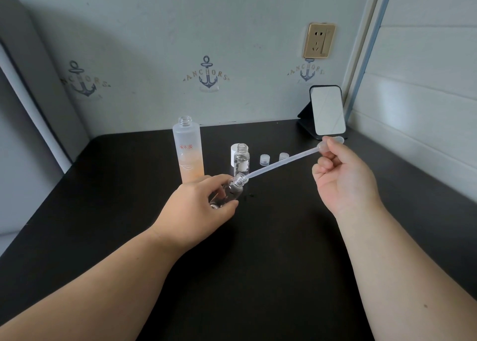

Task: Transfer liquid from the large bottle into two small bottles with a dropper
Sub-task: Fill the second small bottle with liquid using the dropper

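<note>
Dark matte tabletop (pixel 258 263) butts against a pale blue-grey wall (pixel 154 31) with anchor decals (pixel 207 75). Gold socket plate (pixel 319 40) up right of the centre decal; small standing mirror (pixel 327 110) below the socket. White panelled wall (pixel 426 82) right of the mirror.

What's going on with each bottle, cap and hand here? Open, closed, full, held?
Large bottle: upright, uncapped, partly full.
Tilted small bottle: uncapped, held by left hand, dropper tip at its mouth.
Standing small bottle: upright, uncapped.
Dropper: bulb pinched by right hand.
Two small caps: off, on table.
Mirror: propped upright.
</note>
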Action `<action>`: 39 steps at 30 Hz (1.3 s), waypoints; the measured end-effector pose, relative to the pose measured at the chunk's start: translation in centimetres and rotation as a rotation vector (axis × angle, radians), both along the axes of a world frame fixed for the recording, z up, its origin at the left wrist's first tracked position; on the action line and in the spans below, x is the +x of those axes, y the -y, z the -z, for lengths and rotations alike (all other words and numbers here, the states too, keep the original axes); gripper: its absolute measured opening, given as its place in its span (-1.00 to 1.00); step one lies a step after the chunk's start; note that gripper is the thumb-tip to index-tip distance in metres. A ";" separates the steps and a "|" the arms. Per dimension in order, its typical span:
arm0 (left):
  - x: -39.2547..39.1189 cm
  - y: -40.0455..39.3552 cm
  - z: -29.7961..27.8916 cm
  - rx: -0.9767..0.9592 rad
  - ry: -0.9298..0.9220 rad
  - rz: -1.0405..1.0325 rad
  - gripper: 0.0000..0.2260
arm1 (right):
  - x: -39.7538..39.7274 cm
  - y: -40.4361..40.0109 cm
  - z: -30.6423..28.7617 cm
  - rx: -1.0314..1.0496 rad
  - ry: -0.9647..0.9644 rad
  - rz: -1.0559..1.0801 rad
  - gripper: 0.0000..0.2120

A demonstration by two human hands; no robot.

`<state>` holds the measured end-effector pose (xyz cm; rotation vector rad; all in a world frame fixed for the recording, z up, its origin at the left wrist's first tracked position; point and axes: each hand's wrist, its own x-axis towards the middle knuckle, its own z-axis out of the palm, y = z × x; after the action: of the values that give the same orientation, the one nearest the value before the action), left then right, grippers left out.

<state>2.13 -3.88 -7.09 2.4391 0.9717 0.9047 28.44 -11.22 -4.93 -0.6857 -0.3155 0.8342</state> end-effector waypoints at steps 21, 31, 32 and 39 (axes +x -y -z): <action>0.0 -0.1 0.0 -0.140 0.022 0.022 -0.74 | 0.0 0.3 -0.2 0.055 -0.081 0.014 -0.78; -0.3 -0.1 0.0 -0.127 0.123 0.074 -0.64 | -0.1 0.2 -0.2 0.061 -0.096 0.004 -0.70; -0.4 0.0 0.0 -0.132 0.218 0.059 -0.65 | -0.1 0.2 -0.2 0.063 -0.093 0.004 -0.69; -1.2 -1.1 -0.5 -0.050 0.663 -0.331 -0.82 | -0.3 0.3 -0.2 0.065 -0.081 -0.028 -0.75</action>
<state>0.98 -2.79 -6.58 1.7452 1.1143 1.6317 28.19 -11.50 -4.71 -0.5871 -0.2788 0.8726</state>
